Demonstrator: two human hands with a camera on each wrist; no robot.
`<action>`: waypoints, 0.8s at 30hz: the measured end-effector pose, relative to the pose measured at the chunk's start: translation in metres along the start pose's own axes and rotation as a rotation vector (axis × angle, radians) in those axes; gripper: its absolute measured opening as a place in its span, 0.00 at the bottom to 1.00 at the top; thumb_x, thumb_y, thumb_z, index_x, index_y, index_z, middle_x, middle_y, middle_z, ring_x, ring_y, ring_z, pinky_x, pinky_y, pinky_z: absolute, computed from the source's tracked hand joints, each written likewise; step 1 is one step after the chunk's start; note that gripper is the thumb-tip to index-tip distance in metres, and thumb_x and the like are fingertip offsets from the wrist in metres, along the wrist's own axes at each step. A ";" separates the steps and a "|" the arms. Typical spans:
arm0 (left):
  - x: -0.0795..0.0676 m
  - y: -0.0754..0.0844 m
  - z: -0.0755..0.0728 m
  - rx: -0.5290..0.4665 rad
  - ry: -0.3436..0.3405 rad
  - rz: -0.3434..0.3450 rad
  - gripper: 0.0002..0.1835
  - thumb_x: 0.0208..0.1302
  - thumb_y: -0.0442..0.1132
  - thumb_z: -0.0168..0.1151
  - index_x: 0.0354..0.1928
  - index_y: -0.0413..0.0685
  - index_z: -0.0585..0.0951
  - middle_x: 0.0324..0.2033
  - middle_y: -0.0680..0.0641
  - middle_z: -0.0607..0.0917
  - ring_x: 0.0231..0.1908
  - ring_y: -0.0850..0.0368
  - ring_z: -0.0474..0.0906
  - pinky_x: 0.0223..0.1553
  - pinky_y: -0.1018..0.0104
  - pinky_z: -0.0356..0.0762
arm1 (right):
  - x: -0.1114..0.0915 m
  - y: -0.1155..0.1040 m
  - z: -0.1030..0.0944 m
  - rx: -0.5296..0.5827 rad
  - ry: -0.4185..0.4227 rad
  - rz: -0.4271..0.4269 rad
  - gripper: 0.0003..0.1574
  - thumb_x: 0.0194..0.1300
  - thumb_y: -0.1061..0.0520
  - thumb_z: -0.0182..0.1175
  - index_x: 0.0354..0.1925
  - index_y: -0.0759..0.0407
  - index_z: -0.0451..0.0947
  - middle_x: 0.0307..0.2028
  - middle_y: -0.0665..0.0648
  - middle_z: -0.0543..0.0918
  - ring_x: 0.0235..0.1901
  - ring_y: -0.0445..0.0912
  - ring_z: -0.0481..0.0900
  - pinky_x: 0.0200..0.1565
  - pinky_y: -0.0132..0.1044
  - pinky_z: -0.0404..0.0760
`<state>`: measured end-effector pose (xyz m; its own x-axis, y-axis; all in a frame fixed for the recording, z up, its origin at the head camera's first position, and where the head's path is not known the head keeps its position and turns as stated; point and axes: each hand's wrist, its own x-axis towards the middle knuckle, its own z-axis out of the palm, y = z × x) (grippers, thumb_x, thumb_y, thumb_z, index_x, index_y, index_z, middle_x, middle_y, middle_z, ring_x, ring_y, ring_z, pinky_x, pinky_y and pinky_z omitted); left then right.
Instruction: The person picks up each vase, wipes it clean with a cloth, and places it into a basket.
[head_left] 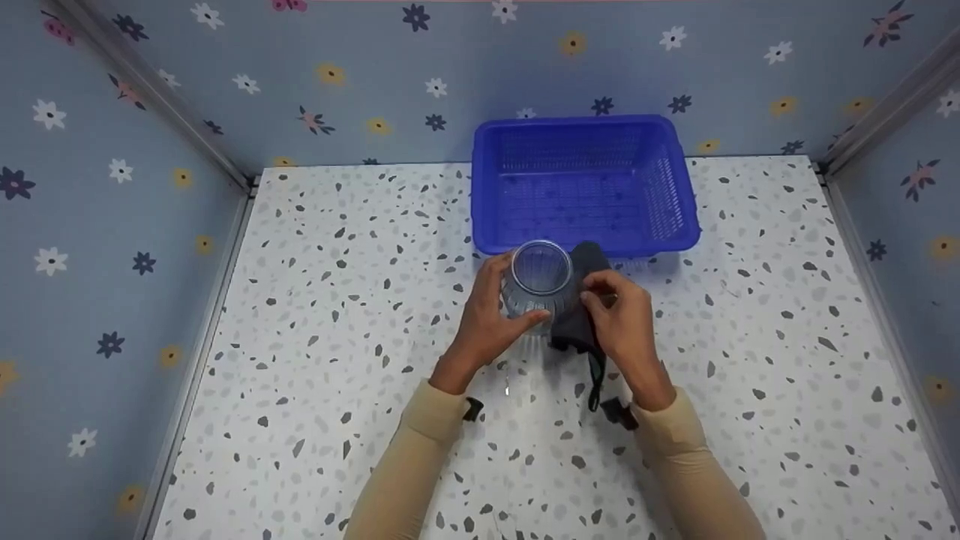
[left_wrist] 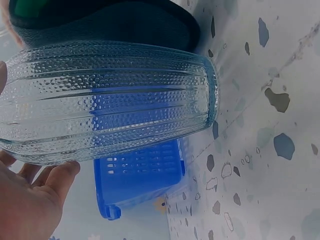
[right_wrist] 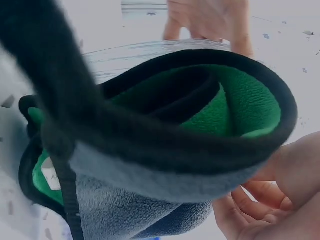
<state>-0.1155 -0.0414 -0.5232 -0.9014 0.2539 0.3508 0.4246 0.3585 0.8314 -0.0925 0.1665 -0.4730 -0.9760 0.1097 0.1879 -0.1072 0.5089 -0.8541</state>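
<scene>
A clear ribbed glass jar [head_left: 525, 301] with a round open mouth stands upright in front of me. My left hand [head_left: 484, 319] grips it from the left, thumb at the near side and fingers round the far side. Its dimpled wall fills much of the left wrist view; whether its base touches the table I cannot tell. Against the jar's right side is a folded dark grey microfibre cloth [right_wrist: 130, 192], green inside, with black edging and a hanging loop [head_left: 595, 386]. My right hand [head_left: 628, 321] pinches the cloth's right side between thumb and fingers.
Just behind the jar and cloth, a blue plastic basket [head_left: 480, 187] with slotted walls stands against the back wall. Flower-patterned panels [head_left: 270, 45] enclose the speckled white table [head_left: 337, 315] at the back and both sides.
</scene>
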 end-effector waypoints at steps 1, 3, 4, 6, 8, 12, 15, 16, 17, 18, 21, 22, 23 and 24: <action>0.000 0.000 0.000 0.002 0.000 -0.001 0.49 0.59 0.49 0.82 0.76 0.43 0.65 0.73 0.40 0.69 0.73 0.47 0.67 0.71 0.50 0.69 | 0.001 -0.002 -0.001 -0.001 0.005 -0.011 0.06 0.67 0.74 0.66 0.42 0.71 0.85 0.39 0.66 0.88 0.39 0.57 0.87 0.43 0.46 0.84; 0.000 0.000 0.000 0.005 -0.003 -0.001 0.49 0.59 0.49 0.82 0.76 0.43 0.64 0.73 0.40 0.69 0.73 0.47 0.67 0.71 0.50 0.70 | 0.001 -0.007 -0.002 -0.002 0.013 -0.029 0.06 0.67 0.74 0.66 0.42 0.70 0.85 0.38 0.66 0.88 0.38 0.57 0.87 0.43 0.48 0.84; 0.000 -0.001 -0.001 0.007 -0.005 -0.002 0.49 0.59 0.49 0.82 0.76 0.43 0.64 0.73 0.40 0.69 0.72 0.47 0.67 0.70 0.50 0.71 | 0.001 -0.009 -0.002 -0.003 0.017 -0.034 0.06 0.68 0.74 0.66 0.43 0.70 0.85 0.38 0.66 0.88 0.37 0.57 0.87 0.43 0.49 0.84; 0.000 0.000 -0.001 0.009 -0.006 -0.001 0.49 0.59 0.49 0.82 0.76 0.43 0.64 0.72 0.40 0.69 0.71 0.47 0.68 0.67 0.50 0.73 | 0.003 -0.013 -0.003 -0.007 0.025 -0.042 0.06 0.68 0.73 0.66 0.43 0.69 0.85 0.38 0.65 0.89 0.37 0.57 0.86 0.42 0.47 0.83; 0.000 0.000 -0.001 0.008 -0.005 0.003 0.50 0.59 0.49 0.82 0.77 0.43 0.64 0.72 0.40 0.69 0.71 0.47 0.69 0.66 0.50 0.74 | 0.004 -0.016 -0.003 -0.012 0.028 -0.050 0.05 0.69 0.72 0.66 0.43 0.69 0.86 0.39 0.65 0.89 0.36 0.56 0.86 0.41 0.45 0.82; 0.000 -0.001 0.000 0.008 0.000 0.010 0.50 0.59 0.49 0.82 0.76 0.42 0.64 0.72 0.40 0.69 0.71 0.48 0.69 0.69 0.50 0.72 | 0.004 -0.018 -0.003 -0.033 0.031 -0.066 0.06 0.68 0.72 0.67 0.43 0.68 0.86 0.39 0.64 0.89 0.35 0.55 0.87 0.40 0.45 0.83; 0.000 -0.001 0.000 0.004 0.002 0.014 0.49 0.59 0.48 0.82 0.76 0.42 0.64 0.71 0.39 0.70 0.71 0.47 0.69 0.70 0.50 0.71 | 0.004 -0.018 -0.003 -0.050 0.035 -0.084 0.06 0.68 0.71 0.68 0.43 0.68 0.87 0.39 0.65 0.89 0.36 0.56 0.88 0.41 0.49 0.85; 0.000 -0.001 0.000 0.001 0.003 0.017 0.49 0.59 0.48 0.82 0.76 0.41 0.64 0.71 0.39 0.70 0.71 0.47 0.69 0.70 0.49 0.71 | 0.004 -0.019 -0.003 -0.055 0.036 -0.089 0.06 0.68 0.71 0.68 0.43 0.68 0.87 0.39 0.65 0.89 0.36 0.57 0.88 0.41 0.50 0.85; 0.000 0.000 0.000 -0.001 0.004 0.019 0.49 0.59 0.47 0.82 0.76 0.41 0.64 0.71 0.39 0.70 0.71 0.46 0.69 0.70 0.49 0.71 | 0.004 -0.019 -0.003 -0.058 0.037 -0.094 0.06 0.68 0.72 0.68 0.43 0.68 0.87 0.39 0.65 0.89 0.37 0.57 0.88 0.41 0.51 0.85; 0.000 0.000 0.000 -0.002 0.004 0.020 0.49 0.60 0.47 0.82 0.76 0.41 0.64 0.71 0.39 0.70 0.71 0.46 0.69 0.69 0.49 0.72 | 0.004 -0.019 -0.003 -0.063 0.037 -0.098 0.06 0.67 0.72 0.68 0.43 0.68 0.87 0.39 0.65 0.88 0.37 0.57 0.88 0.42 0.52 0.86; 0.000 0.001 0.000 -0.001 0.006 0.024 0.49 0.60 0.47 0.82 0.76 0.42 0.64 0.70 0.39 0.70 0.70 0.46 0.70 0.67 0.48 0.73 | 0.004 -0.020 -0.003 -0.062 0.041 -0.095 0.06 0.67 0.72 0.68 0.42 0.69 0.87 0.38 0.65 0.88 0.37 0.58 0.88 0.42 0.52 0.86; 0.000 0.001 0.000 0.001 0.006 0.024 0.49 0.60 0.48 0.82 0.76 0.42 0.64 0.70 0.39 0.70 0.69 0.46 0.70 0.66 0.48 0.74 | 0.004 -0.019 -0.003 -0.061 0.042 -0.094 0.06 0.67 0.72 0.68 0.42 0.69 0.87 0.38 0.65 0.88 0.37 0.58 0.88 0.42 0.52 0.86; 0.000 0.001 0.000 0.003 0.007 0.024 0.49 0.60 0.48 0.81 0.76 0.42 0.64 0.70 0.39 0.70 0.69 0.45 0.70 0.65 0.48 0.75 | 0.003 -0.019 -0.003 -0.060 0.042 -0.092 0.06 0.67 0.72 0.68 0.42 0.69 0.87 0.38 0.66 0.88 0.37 0.58 0.89 0.42 0.52 0.87; 0.000 0.001 0.000 0.003 0.007 0.025 0.48 0.60 0.48 0.82 0.76 0.42 0.65 0.70 0.39 0.70 0.68 0.46 0.71 0.65 0.48 0.75 | 0.003 -0.018 -0.003 -0.060 0.043 -0.091 0.05 0.67 0.73 0.68 0.42 0.69 0.87 0.38 0.66 0.88 0.37 0.58 0.89 0.42 0.52 0.87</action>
<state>-0.1152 -0.0406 -0.5220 -0.8910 0.2567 0.3744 0.4472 0.3547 0.8211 -0.0933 0.1598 -0.4555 -0.9536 0.0970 0.2851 -0.1820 0.5686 -0.8022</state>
